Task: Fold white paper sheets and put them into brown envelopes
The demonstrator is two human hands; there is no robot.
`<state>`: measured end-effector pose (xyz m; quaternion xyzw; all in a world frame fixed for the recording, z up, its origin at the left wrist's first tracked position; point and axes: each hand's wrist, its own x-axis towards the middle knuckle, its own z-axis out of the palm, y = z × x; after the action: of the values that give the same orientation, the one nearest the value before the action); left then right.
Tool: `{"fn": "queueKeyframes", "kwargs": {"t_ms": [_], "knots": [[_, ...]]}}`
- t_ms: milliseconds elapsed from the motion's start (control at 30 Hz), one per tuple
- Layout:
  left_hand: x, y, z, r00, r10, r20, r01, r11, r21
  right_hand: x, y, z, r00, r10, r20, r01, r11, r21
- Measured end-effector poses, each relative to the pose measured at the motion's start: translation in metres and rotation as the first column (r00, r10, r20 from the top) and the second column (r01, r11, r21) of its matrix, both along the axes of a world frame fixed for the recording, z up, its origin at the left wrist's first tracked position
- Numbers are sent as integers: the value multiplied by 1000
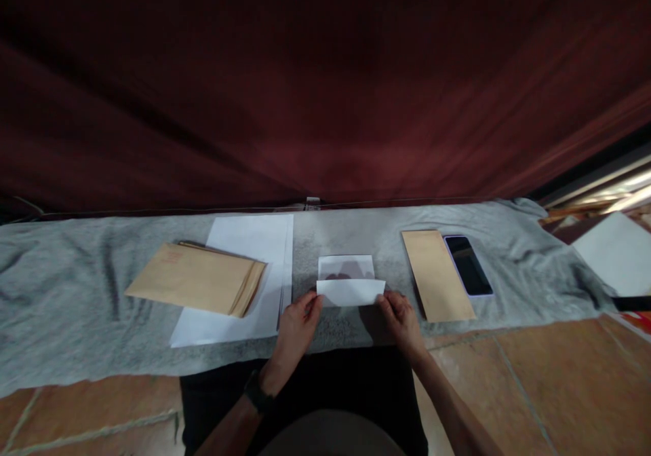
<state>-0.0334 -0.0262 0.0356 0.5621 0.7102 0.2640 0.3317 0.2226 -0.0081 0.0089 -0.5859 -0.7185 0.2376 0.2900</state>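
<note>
Sheet of white paper [350,283], half-folded, lying mid grey cloth [76,286] between envelope stack [196,278] and single brown envelope [437,274]; left hand [298,320] and right hand [401,317] pinch flap corners; likely fault: uneven pull skewing crease.

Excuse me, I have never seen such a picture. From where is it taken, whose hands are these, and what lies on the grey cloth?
No machine here: a person works with bare hands, and a camera worn on the head looks down at them. The left hand and the right hand each pinch one end of a white sheet, its near part folded over. It lies on a grey cloth spread over a tiled floor. On the left, a stack of brown envelopes rests on white paper. On the right lie a single brown envelope and a dark phone, side by side. A dark red curtain hangs behind.
</note>
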Motion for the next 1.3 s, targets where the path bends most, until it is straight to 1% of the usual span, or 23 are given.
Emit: {"fn": "queueKeyframes", "kwargs": {"t_ms": [67,167,333,433,567,833,933,1100,1300], "knots": [[1,5,1,999,18,-37,-20,999,-38,-4,4,0,999,-38,26,38,999,-2],[4,16,3,983,16,-182,-34,995,-97,-13,12,2,987,-88,131,89,996,-4],[11,30,9,923,-31,-384,-29,989,-148,-26,23,5,918,-143,369,156,988,-4],[14,34,11,887,-51,-458,-30,985,-169,-30,26,5,873,-162,461,175,985,14],[16,38,11,857,-74,-510,-16,986,-169,-32,30,5,841,-174,512,174,984,48],[19,45,5,818,-44,-573,-39,990,-132,-40,39,3,795,-230,561,196,973,121],[22,46,3,798,-33,-602,-41,993,-109,-41,40,1,791,-251,557,208,968,141],[25,45,5,766,-42,-641,-32,994,-104,-41,39,-3,808,-286,515,229,958,172],[27,45,7,749,-75,-658,1,994,-113,-41,39,-9,876,-281,392,236,959,160]]}}
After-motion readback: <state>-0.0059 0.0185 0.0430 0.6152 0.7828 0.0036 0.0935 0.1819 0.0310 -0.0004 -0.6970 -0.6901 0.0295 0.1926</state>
